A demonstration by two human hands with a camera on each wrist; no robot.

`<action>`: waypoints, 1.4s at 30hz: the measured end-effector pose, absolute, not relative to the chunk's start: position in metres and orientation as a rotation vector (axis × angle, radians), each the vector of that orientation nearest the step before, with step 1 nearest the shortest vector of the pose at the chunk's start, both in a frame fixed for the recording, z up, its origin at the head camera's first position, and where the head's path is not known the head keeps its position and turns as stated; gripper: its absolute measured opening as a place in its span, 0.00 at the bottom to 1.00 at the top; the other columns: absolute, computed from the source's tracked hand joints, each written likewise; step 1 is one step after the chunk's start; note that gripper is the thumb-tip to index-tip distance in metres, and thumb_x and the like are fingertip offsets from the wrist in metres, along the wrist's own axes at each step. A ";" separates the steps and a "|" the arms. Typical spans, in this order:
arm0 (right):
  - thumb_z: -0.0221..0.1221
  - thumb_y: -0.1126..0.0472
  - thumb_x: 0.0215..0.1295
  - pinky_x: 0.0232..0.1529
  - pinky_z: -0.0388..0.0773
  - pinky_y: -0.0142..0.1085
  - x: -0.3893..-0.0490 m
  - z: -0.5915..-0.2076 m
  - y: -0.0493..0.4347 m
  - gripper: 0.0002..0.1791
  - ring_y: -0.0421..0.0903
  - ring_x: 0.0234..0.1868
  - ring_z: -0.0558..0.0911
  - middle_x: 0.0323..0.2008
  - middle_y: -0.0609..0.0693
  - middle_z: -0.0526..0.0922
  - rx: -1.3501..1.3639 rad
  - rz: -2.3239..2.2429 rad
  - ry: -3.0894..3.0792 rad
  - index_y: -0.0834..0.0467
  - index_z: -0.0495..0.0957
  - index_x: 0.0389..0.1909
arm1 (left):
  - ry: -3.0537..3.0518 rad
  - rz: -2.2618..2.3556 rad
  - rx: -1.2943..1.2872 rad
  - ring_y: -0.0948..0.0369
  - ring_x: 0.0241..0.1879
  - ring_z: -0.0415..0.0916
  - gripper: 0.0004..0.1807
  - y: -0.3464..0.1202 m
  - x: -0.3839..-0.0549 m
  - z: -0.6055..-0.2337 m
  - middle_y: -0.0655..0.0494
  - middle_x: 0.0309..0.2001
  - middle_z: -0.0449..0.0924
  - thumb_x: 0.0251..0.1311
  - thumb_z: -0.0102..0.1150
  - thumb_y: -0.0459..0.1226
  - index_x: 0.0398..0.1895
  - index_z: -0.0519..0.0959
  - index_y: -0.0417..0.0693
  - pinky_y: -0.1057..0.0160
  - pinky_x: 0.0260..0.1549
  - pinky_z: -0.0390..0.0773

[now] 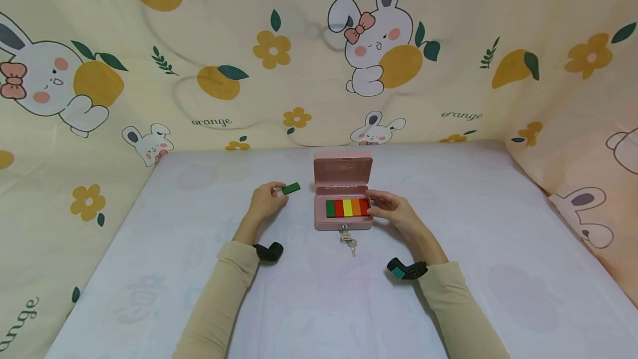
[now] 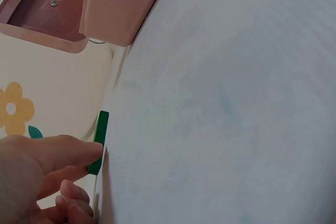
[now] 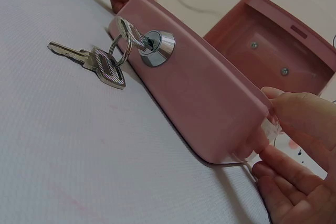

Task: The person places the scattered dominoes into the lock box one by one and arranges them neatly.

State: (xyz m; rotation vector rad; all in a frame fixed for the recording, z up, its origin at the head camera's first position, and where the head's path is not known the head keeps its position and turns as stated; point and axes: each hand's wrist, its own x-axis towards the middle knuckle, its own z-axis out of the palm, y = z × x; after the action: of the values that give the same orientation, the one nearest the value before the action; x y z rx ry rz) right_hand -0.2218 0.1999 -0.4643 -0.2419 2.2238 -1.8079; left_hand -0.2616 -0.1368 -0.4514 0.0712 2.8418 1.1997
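A pink metal cash box (image 1: 319, 225) stands on the table with its lid (image 1: 343, 171) raised. Inside, a row of several coloured blocks (image 1: 347, 208) shows green, red, yellow and orange faces. To the box's left, my left hand (image 1: 264, 202) pinches a green block (image 1: 291, 188) between thumb and fingers, its far end sticking out; the left wrist view shows this green block (image 2: 100, 140) edge-on. My right hand (image 1: 399, 212) grips the box's right side wall, the thumb at the rim and other fingers against the outside in the right wrist view.
A key (image 3: 134, 34) sits in the lock (image 3: 161, 48) on the box's front, with a second key (image 3: 100, 64) hanging from its ring. White cloth covers the table (image 1: 319, 303). A printed curtain (image 1: 299, 43) rises behind and at both sides.
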 end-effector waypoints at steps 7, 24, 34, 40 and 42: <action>0.65 0.54 0.60 0.70 0.59 0.46 -0.221 -0.466 0.201 0.36 0.59 0.73 0.62 0.70 0.62 0.65 -0.296 -1.814 2.248 0.61 0.66 0.67 | 2.822 1.202 0.067 0.63 0.25 0.60 0.19 -0.139 -0.258 -0.449 0.59 0.23 0.63 0.55 0.63 0.33 0.52 0.79 0.38 0.67 0.29 0.60; 0.61 0.63 0.64 0.71 0.56 0.45 -0.222 -0.465 0.200 0.32 0.59 0.74 0.60 0.71 0.62 0.63 -0.271 -1.818 2.228 0.64 0.64 0.68 | 2.721 1.159 0.232 0.62 0.29 0.62 0.18 -0.145 -0.263 -0.447 0.58 0.25 0.64 0.55 0.66 0.35 0.48 0.80 0.38 0.67 0.32 0.62; 0.61 0.62 0.63 0.67 0.61 0.36 -0.222 -0.466 0.200 0.32 0.58 0.74 0.61 0.70 0.63 0.65 -0.285 -1.817 2.223 0.65 0.65 0.67 | 2.651 1.055 0.416 0.63 0.30 0.67 0.31 -0.152 -0.273 -0.442 0.56 0.28 0.72 0.53 0.68 0.36 0.62 0.73 0.43 0.67 0.36 0.66; 0.61 0.61 0.63 0.67 0.62 0.34 -0.222 -0.467 0.200 0.32 0.59 0.74 0.61 0.70 0.63 0.65 -0.283 -1.807 2.241 0.64 0.64 0.67 | 2.630 0.994 0.444 0.63 0.31 0.67 0.32 -0.154 -0.278 -0.441 0.57 0.28 0.72 0.55 0.67 0.37 0.64 0.71 0.45 0.67 0.37 0.66; 0.61 0.61 0.63 0.67 0.63 0.32 -0.221 -0.466 0.200 0.32 0.59 0.74 0.61 0.70 0.63 0.65 -0.277 -1.807 2.242 0.64 0.64 0.67 | 2.624 0.985 0.436 0.63 0.30 0.66 0.32 -0.154 -0.279 -0.440 0.57 0.28 0.72 0.55 0.67 0.38 0.65 0.71 0.46 0.67 0.37 0.65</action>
State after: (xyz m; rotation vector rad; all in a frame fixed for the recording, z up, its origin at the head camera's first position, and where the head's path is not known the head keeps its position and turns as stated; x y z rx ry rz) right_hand -0.2215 0.2004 -0.4660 -0.2770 2.2418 -1.8073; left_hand -0.2793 -0.1539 -0.4400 0.4359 2.6239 0.9852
